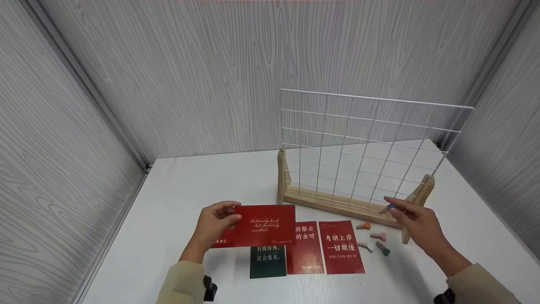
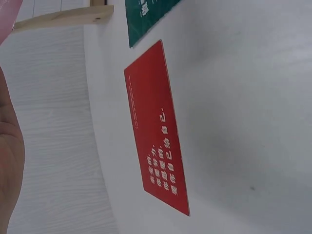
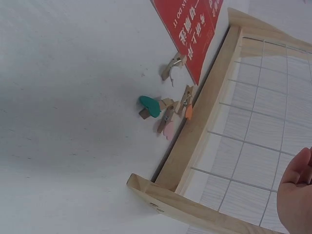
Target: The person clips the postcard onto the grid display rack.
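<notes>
My left hand pinches the left end of a red card with white cursive writing, held up above the table. In my right hand, thumb and fingers pinch a small wooden clothespin with a blue top, in front of the rack's right end. Below the held card lie a green card, a red card and, partly hidden, another red card. A further red card lies to their right. The right wrist view shows only part of the right hand, without the clothespin.
A white wire grid stands in a wooden base behind the cards. Near its right foot lie clothespins with orange, pink, green and white tops. Grey wood-grain panels enclose the white table.
</notes>
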Demonstrator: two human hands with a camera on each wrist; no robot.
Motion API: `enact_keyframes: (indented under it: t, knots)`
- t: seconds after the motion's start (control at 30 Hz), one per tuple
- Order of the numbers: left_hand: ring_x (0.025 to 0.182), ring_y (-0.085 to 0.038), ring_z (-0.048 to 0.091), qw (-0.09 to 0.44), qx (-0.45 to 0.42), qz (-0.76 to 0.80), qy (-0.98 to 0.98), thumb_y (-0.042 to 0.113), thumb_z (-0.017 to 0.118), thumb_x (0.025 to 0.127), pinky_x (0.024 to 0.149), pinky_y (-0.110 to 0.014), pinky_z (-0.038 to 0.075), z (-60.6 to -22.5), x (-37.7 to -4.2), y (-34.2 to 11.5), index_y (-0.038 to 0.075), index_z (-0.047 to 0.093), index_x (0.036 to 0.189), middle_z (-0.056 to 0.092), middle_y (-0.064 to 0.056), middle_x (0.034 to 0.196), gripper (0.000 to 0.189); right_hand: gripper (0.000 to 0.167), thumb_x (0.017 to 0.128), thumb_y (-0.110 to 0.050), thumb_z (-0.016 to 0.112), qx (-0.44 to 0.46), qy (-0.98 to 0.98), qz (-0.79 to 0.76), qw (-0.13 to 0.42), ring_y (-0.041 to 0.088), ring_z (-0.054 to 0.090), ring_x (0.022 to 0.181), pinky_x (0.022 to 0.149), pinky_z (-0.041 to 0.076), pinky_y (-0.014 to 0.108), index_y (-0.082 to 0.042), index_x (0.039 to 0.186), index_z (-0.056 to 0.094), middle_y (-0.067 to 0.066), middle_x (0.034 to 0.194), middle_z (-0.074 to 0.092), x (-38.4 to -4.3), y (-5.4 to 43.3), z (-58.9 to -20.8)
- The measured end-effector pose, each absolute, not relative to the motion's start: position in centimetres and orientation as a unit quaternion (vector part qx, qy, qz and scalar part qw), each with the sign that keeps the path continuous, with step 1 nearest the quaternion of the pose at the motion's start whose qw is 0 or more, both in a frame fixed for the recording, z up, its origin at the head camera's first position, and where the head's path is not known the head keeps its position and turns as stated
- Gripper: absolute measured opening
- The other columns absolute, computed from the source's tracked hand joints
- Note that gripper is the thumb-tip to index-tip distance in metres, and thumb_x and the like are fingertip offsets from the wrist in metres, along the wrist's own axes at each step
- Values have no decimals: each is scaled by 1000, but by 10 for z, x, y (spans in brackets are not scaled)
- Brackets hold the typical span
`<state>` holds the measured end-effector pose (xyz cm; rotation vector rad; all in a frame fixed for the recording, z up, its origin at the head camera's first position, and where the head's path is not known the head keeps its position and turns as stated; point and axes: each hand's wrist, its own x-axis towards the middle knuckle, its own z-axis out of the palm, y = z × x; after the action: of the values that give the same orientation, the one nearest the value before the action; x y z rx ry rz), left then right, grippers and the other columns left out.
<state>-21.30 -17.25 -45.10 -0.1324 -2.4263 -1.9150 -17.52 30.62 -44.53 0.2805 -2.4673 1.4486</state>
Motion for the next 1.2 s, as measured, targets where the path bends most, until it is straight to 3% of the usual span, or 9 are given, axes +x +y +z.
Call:
enact_keyframes:
  t: [0.23,0.57,0.87,1.2]
  knots:
    - [91,-26,63,18,-91,-623,-776,18,76,82,75,-35,55,-442,-223,-146,9,68,116,66,-9,103,36,28,94,-12,61,101,-854,488,151,9,59,86,70,50,16,-4,121,65,11,105,66,-180,301,-432]
    - [89,-25,63,1,-156,-640,-752,13,73,84,75,-36,55,-427,-240,-107,4,67,116,66,-10,98,33,28,90,-14,67,94,-836,514,167,6,64,91,74,51,17,1,114,67,2,102,69,-187,302,-410]
    - [88,-24,63,17,-220,-629,-745,0,68,86,74,-35,55,-398,-245,-73,-3,66,114,66,-15,97,29,24,89,0,65,114,-814,530,209,6,63,88,76,51,17,4,112,67,1,98,69,-191,302,-381]
    - [84,-20,63,30,-252,-637,-728,5,70,85,74,-33,55,-382,-261,-41,1,67,114,66,-8,93,29,24,89,3,63,129,-805,525,243,6,64,89,76,50,16,3,113,67,-1,97,69,-195,302,-347]
